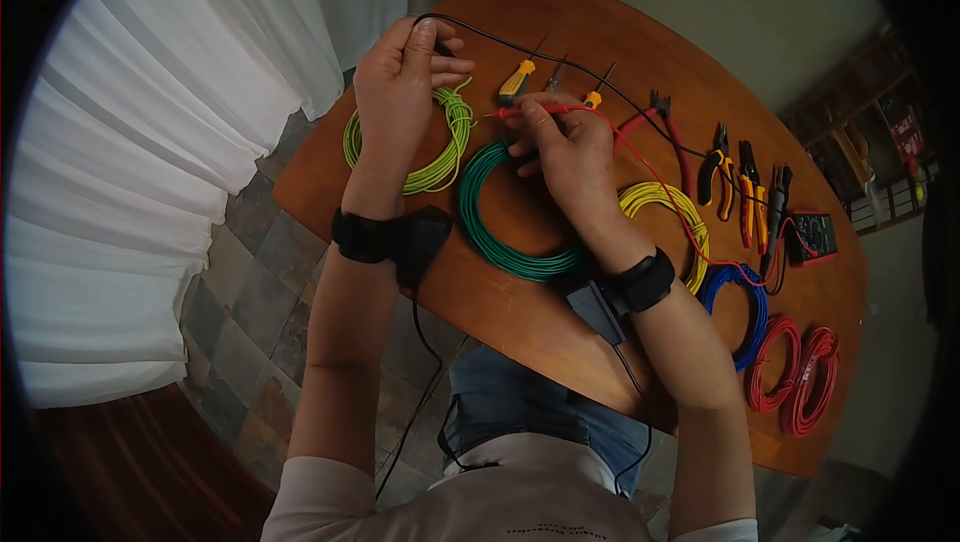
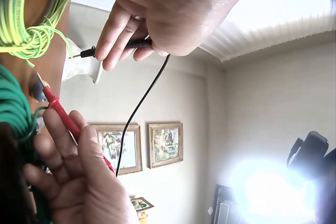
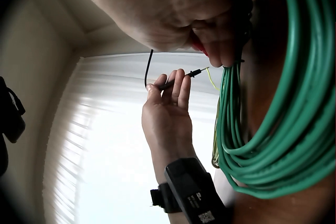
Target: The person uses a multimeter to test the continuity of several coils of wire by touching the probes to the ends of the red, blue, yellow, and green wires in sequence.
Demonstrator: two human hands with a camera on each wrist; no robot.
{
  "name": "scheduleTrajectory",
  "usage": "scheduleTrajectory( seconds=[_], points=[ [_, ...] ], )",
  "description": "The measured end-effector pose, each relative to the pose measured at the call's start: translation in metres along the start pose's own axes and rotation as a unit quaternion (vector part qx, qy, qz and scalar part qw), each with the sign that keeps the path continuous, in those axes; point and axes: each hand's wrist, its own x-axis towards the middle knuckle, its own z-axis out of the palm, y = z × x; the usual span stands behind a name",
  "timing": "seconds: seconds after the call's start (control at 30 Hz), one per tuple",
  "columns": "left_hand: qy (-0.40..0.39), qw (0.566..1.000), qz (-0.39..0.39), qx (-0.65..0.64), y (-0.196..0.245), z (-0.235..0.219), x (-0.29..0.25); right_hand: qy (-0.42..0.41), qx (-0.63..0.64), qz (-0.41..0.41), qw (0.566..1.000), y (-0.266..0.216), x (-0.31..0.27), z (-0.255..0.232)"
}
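Note:
My left hand (image 1: 400, 82) is raised over the yellow-green wire coil (image 1: 462, 137) and holds a black test probe (image 2: 88, 52). The probe's metal tip is right at the loose end of that coil's wire (image 3: 211, 78). Between thumb and fingers of my right hand (image 1: 580, 157) is a red test probe (image 2: 64, 116), its bare tip pointing toward the yellow-green coil. That hand is over the green wire coil (image 1: 475, 217), and a bit of green wire passes close by its fingertip in the left wrist view. The black lead (image 1: 530, 49) arcs away to the right.
Farther right on the wooden table (image 1: 520, 322) lie yellow (image 1: 698, 232), blue (image 1: 755, 327) and red coils (image 1: 768, 367). Behind them are screwdrivers (image 1: 517, 82), several pliers (image 1: 713, 172) and a small black and red meter (image 1: 812, 238). The red lead (image 1: 665, 192) crosses the yellow coil.

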Motion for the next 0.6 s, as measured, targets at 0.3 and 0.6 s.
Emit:
scheduleTrajectory(
  seconds=[0.3, 0.6],
  points=[
    [0.004, 1.000, 0.015, 0.002, 0.0027, 0.0001, -0.0030, -0.013, -0.026, -0.003, 1.000, -0.0013, -0.0013, 0.0002],
    [-0.009, 1.000, -0.014, 0.015, -0.0002, 0.0000, -0.0027, -0.018, -0.033, -0.002, 0.999, 0.0021, -0.0006, 0.0023]
  ],
)
